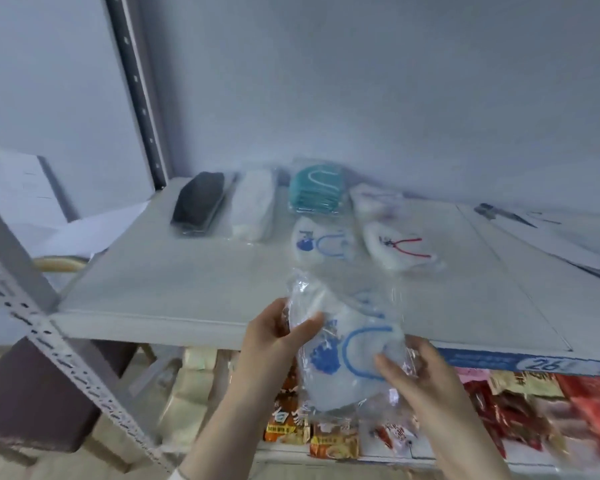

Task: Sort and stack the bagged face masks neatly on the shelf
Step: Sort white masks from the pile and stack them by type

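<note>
Two hands hold one blue-printed bagged mask [347,358] in the air, in front of the shelf [187,271] and well forward of the teal mask pack [314,190] that lies at the back of the board. The left hand [278,336] grips the bag's upper left edge, thumb laid across the front of the clear plastic and the fingers curled behind it. The right hand [420,379] grips the lower right edge, fingers bent round onto the front of the bag. Both hands are narrowly closed on the plastic. The bag hangs tilted, its top corner over the shelf's front edge and its lower part out in front of the shelf.

Left of the teal mask pack lie a white mask pack [253,206] and, further left, a black mask pack [200,202], side by side. Just in front of the teal mask pack lies a second blue-printed mask [321,245]; right of that, a red-printed mask [400,249]. Just right of the teal mask pack is another pale bag [374,199], too blurred to read. Far right of it lies a dark tool [503,214], unclear in kind. Below and in front, on the lower shelf, are bright snack packets [333,441].
</note>
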The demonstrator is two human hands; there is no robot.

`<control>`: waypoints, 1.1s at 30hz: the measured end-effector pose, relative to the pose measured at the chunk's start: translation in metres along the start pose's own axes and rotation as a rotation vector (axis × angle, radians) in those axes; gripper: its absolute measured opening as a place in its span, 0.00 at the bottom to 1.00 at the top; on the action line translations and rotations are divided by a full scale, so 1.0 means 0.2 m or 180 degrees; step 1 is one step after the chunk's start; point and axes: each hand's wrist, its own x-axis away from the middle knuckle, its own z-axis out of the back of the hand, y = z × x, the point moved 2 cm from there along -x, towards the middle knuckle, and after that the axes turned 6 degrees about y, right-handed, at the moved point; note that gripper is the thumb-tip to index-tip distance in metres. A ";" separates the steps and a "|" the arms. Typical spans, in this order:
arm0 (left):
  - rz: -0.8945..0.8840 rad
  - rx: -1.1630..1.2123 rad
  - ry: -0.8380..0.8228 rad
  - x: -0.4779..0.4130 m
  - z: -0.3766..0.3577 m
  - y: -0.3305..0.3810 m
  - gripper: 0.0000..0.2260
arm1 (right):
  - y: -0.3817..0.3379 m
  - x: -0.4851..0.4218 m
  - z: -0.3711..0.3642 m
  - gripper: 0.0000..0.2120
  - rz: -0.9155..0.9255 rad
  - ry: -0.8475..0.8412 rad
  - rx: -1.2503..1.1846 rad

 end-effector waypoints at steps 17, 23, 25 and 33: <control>0.0174 -0.1504 0.1088 -1.12 -0.26 0.07 0.27 | -0.31 -0.94 -0.26 0.23 0.1065 0.0311 0.2381; -0.0010 -0.2498 0.0957 -1.09 -0.28 0.09 0.30 | -0.34 -0.92 -0.26 0.19 0.1308 0.0371 0.3542; -0.0260 -0.2630 0.0950 -1.07 -0.29 0.10 0.30 | -0.35 -0.92 -0.25 0.19 0.1362 0.0356 0.3621; -0.2522 -0.3512 0.0824 -0.96 -0.48 0.23 0.25 | -0.37 -1.00 0.00 0.20 0.2087 0.1166 0.2949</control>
